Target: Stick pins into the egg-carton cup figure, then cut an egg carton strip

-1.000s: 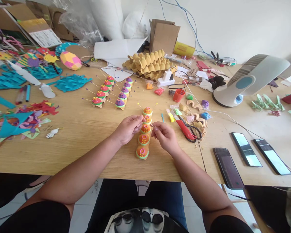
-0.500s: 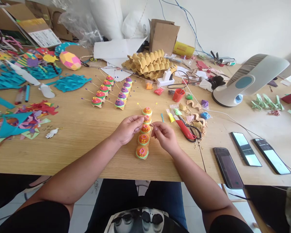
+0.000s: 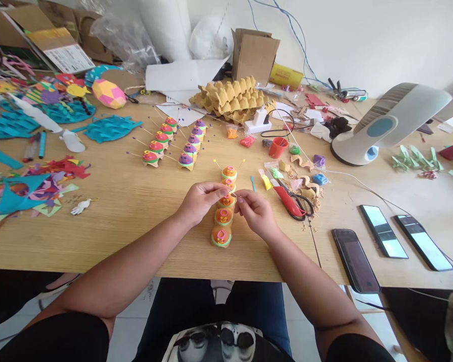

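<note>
- The right hand [image 3: 254,213] has its thumb and forefinger pressed together on a thin stick [image 3: 234,194], with the other fingers curled in. The pinch sits close to the tip, which probably gives finer control.
- The left hand [image 3: 201,201] curls round from the left. Its fingertips pinch an upper segment of the orange caterpillar [image 3: 222,217], seemingly to brace it against the stick.
- That caterpillar is a row of clay-topped egg-carton cups. It lies between the hands at the near middle of the wooden table [image 3: 136,216], its antennae end pointing far.
- Red-handled scissors [image 3: 292,202] lie just right of the hands, amid cardboard trimmings.
- Farther left stand two finished rows, a red-topped caterpillar [image 3: 159,143] and a purple-topped caterpillar [image 3: 192,146], side by side.
- Beyond them sits a stack of egg cartons [image 3: 230,98], with an open cardboard box [image 3: 254,55] behind it.
- A tilted desk fan [image 3: 388,125] and three phones [image 3: 383,232] are at the right, and paper scraps [image 3: 33,186] at the left.
- A white wall closes the far side.
</note>
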Tool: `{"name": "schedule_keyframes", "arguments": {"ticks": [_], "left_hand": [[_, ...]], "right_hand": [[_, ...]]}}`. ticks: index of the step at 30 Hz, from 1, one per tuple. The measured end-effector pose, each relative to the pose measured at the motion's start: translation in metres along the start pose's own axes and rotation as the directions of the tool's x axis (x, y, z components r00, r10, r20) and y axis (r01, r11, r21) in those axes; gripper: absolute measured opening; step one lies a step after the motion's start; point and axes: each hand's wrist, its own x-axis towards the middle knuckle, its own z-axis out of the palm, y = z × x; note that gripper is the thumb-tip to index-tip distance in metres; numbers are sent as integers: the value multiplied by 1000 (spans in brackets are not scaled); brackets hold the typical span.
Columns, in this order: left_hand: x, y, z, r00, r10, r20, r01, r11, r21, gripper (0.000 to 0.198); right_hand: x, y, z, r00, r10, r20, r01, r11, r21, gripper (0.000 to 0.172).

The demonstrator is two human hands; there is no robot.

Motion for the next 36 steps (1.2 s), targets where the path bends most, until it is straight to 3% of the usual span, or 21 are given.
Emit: {"name": "schedule_keyframes", "arguments": {"ticks": [9, 14, 17, 25, 28, 31, 36], "left_hand": [[-2, 2, 2, 999, 49, -10, -47, 994, 96, 32], [-1, 3, -1, 998, 3, 65, -5, 999, 34, 46], [0, 3, -3, 998, -20, 61, 17, 999, 46, 40], [-1, 3, -2, 995, 97, 30, -102, 966, 238, 33], [-4, 9, -2, 955, 293, 45, -283, 855, 434, 26], [-8, 15, 0, 870, 482, 104, -451, 690, 567, 18], [-9, 15, 0, 801, 572, 179, -545, 570, 616, 13]], "right_hand": [[0, -3, 1, 999, 35, 32, -35, 999, -15, 29], [3, -4, -1, 990, 138, 29, -140, 980, 139, 31], [4, -6, -2, 982, 187, 36, -190, 960, 207, 32], [4, -6, 0, 981, 190, 44, -195, 967, 166, 34], [3, -5, 1, 985, 166, 39, -170, 977, 130, 35], [3, -4, 1, 988, 149, 36, -152, 983, 107, 35], [2, -1, 1, 991, 129, 32, -132, 988, 75, 36]]}}
